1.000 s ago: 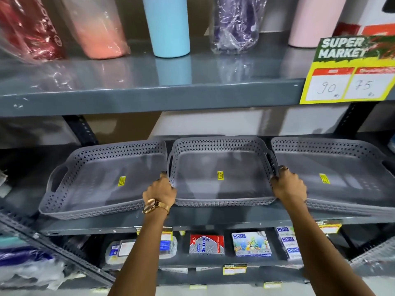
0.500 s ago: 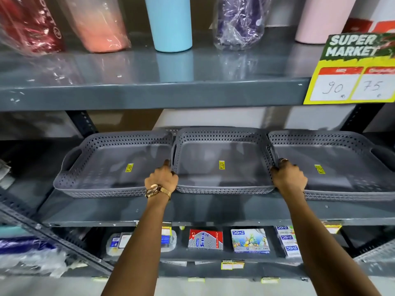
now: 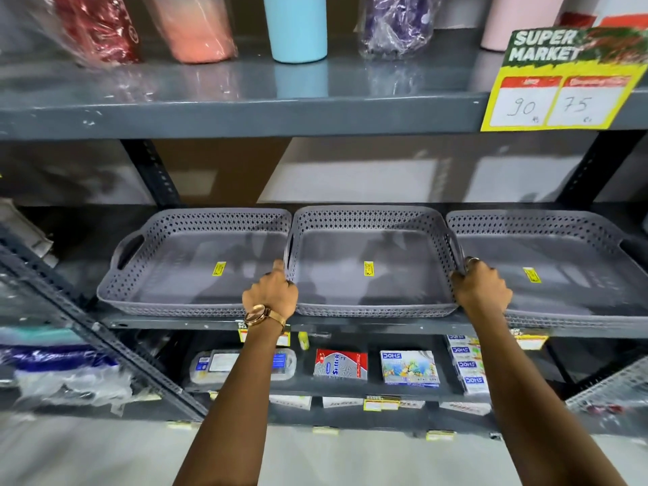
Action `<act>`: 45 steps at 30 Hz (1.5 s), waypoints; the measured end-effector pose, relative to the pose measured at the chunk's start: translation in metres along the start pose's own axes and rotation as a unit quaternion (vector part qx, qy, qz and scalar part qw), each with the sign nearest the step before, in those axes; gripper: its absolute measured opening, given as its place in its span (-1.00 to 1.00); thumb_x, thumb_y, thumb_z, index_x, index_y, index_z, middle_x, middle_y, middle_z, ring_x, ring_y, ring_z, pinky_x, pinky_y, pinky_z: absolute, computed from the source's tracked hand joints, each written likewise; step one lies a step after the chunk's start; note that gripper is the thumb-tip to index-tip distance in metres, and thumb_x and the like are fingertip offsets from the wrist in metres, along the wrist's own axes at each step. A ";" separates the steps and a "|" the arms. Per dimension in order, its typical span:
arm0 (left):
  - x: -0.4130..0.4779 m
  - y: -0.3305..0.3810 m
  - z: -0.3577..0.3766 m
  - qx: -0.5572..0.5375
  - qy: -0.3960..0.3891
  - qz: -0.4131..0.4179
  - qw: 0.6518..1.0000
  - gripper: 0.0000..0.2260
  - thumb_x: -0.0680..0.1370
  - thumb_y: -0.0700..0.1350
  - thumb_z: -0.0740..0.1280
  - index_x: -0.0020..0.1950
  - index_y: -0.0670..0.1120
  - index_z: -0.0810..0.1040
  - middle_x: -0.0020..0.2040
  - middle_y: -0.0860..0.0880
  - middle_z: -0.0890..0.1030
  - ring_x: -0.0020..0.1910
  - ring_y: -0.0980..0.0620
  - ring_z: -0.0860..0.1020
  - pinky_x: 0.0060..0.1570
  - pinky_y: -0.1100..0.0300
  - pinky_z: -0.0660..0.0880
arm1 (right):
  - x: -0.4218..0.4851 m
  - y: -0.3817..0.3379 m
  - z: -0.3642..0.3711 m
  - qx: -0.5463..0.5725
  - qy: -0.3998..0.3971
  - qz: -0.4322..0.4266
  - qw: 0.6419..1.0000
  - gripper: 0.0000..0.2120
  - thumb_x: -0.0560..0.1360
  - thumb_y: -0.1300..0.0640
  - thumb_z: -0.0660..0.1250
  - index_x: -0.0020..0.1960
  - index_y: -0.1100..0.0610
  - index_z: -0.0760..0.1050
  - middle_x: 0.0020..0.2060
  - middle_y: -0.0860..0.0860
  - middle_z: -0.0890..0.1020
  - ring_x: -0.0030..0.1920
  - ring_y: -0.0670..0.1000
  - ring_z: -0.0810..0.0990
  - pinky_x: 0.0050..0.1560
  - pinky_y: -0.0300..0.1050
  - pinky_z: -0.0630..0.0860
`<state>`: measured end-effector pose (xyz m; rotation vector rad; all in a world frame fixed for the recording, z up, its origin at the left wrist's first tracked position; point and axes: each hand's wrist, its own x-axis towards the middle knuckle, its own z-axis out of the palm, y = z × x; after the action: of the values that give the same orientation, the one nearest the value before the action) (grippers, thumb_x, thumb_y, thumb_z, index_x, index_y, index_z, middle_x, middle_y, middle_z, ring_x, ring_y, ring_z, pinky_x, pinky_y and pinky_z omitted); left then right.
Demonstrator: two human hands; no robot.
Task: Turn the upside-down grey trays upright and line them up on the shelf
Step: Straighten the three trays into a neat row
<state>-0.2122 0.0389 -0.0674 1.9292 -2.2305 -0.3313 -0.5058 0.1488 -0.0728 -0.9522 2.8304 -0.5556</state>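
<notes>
Three grey perforated trays stand upright side by side on the grey metal shelf (image 3: 350, 325). Each carries a small yellow sticker on its floor. The middle tray (image 3: 371, 240) is held at both side handles: my left hand (image 3: 271, 296), with a gold watch on its wrist, grips the left handle and my right hand (image 3: 482, 287) grips the right one. The left tray (image 3: 168, 268) touches the middle one, and the right tray (image 3: 575, 275) sits close against it on the other side, running out of the view at the right.
Above, a shelf board (image 3: 245, 110) carries wrapped bottles and a blue tumbler (image 3: 296, 26), with a yellow price sign (image 3: 561, 78) at right. Below are stationery boxes (image 3: 408, 367). A slanted metal brace (image 3: 87, 327) crosses at the left.
The middle tray has slid back deeper onto the shelf with both hands on it, and now lines up with the other two. The view has shifted upward.
</notes>
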 end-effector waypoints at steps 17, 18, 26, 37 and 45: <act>-0.006 -0.004 0.003 -0.002 0.021 0.000 1.000 -0.56 0.54 -0.13 0.14 0.43 -0.04 0.26 0.15 -0.19 0.62 0.10 -0.25 0.58 -0.02 0.00 0.45 | -0.003 0.008 -0.007 0.030 -0.005 -0.037 0.999 -0.77 0.48 0.10 0.27 0.08 0.19 0.53 -0.03 0.25 0.64 0.00 0.31 0.60 -0.02 0.06 0.53; -0.005 -0.003 0.003 -0.002 0.022 -0.003 1.000 -0.56 0.54 -0.13 0.14 0.43 -0.04 0.26 0.17 -0.19 0.62 0.11 -0.24 0.58 0.01 0.00 0.45 | -0.002 0.008 -0.007 0.030 -0.005 -0.037 0.999 -0.78 0.48 0.10 0.26 0.07 0.19 0.52 -0.04 0.25 0.64 -0.01 0.30 0.60 -0.03 0.05 0.52; -0.003 -0.003 0.002 0.002 0.022 0.006 1.000 -0.54 0.53 -0.13 0.16 0.44 -0.05 0.28 0.19 -0.20 0.61 0.13 -0.25 0.57 0.06 -0.02 0.46 | 0.000 0.011 -0.009 0.034 -0.007 -0.044 0.998 -0.76 0.47 0.10 0.26 0.07 0.20 0.53 -0.02 0.25 0.63 0.01 0.31 0.59 -0.03 0.03 0.51; 0.000 -0.003 0.003 0.009 0.023 0.007 1.000 -0.55 0.53 -0.10 0.15 0.43 -0.03 0.28 0.22 -0.23 0.59 0.15 -0.27 0.55 0.12 -0.06 0.46 | 0.003 0.016 -0.014 0.027 -0.017 -0.075 0.997 -0.75 0.47 0.06 0.25 0.04 0.21 0.51 -0.06 0.22 0.64 -0.17 0.19 0.51 -0.05 0.01 0.52; 0.000 -0.012 0.000 0.021 0.054 0.061 0.996 -0.65 0.58 0.07 0.15 0.27 -0.09 0.40 0.07 -0.23 0.64 0.06 -0.26 0.59 -0.01 -0.01 0.49 | -0.002 0.017 -0.015 0.012 -0.013 -0.075 0.997 -0.70 0.49 0.01 0.23 0.08 0.21 0.50 -0.02 0.21 0.64 -0.01 0.25 0.61 -0.02 0.02 0.51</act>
<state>-0.2012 0.0369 -0.0706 1.7747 -2.2893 -0.1611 -0.5167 0.1669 -0.0653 -1.1656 2.7387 -0.5880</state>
